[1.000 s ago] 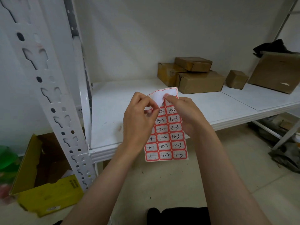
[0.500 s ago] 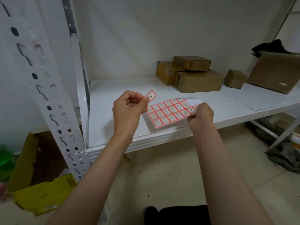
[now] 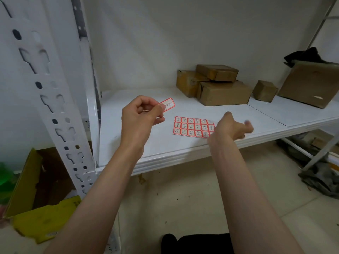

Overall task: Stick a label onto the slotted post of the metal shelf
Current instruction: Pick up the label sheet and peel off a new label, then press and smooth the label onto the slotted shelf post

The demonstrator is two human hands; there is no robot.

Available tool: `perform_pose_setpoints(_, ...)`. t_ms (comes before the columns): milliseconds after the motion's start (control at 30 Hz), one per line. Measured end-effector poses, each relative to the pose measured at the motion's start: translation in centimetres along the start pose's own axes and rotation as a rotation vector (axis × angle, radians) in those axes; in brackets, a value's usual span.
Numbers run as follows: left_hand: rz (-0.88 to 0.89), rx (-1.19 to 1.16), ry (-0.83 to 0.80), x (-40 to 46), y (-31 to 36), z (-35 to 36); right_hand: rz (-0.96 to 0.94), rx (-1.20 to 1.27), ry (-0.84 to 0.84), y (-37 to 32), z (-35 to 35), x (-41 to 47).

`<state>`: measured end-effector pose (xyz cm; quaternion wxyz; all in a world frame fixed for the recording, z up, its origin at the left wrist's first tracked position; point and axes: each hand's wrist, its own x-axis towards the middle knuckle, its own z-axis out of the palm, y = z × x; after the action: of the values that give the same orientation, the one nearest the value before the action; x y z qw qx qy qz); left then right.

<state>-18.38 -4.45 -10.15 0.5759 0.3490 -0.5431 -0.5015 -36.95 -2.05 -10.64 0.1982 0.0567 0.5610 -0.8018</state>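
Observation:
My left hand [image 3: 141,116] pinches a single red-bordered white label [image 3: 167,105] between thumb and fingers, held above the white shelf board [image 3: 146,143]. The slotted white post [image 3: 55,107] of the metal shelf stands to the left of that hand, with keyhole slots and round holes down its face. The label sheet [image 3: 192,127], with rows of red-bordered labels, lies flat on the shelf board. My right hand [image 3: 233,128] hovers over the sheet's right end, fingers loosely curled and blurred, covering that edge; no grip on the sheet is visible.
Several brown cardboard boxes [image 3: 220,87] sit at the back of the shelf, a larger box [image 3: 311,85] with dark cloth on top at the right. A yellow open carton [image 3: 36,208] stands on the floor left of the post. Clutter lies under the shelf at the right.
My left hand peeled one label off and moved it left and up. My right hand lowered the sheet flat onto the shelf board and let go of it.

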Motion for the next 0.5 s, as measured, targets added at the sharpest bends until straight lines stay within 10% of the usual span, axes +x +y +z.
perform_pose_setpoints(233, 0.235, 0.021, 0.052, 0.5, 4.0, -2.0, -0.232, -0.131, -1.027, -1.8, 2.4, -9.3)
perform_pose_setpoints(500, 0.551, 0.260, 0.173, -1.3, 10.6, -6.8, -0.286, 0.011, -1.282, -2.2, 4.1, -16.3)
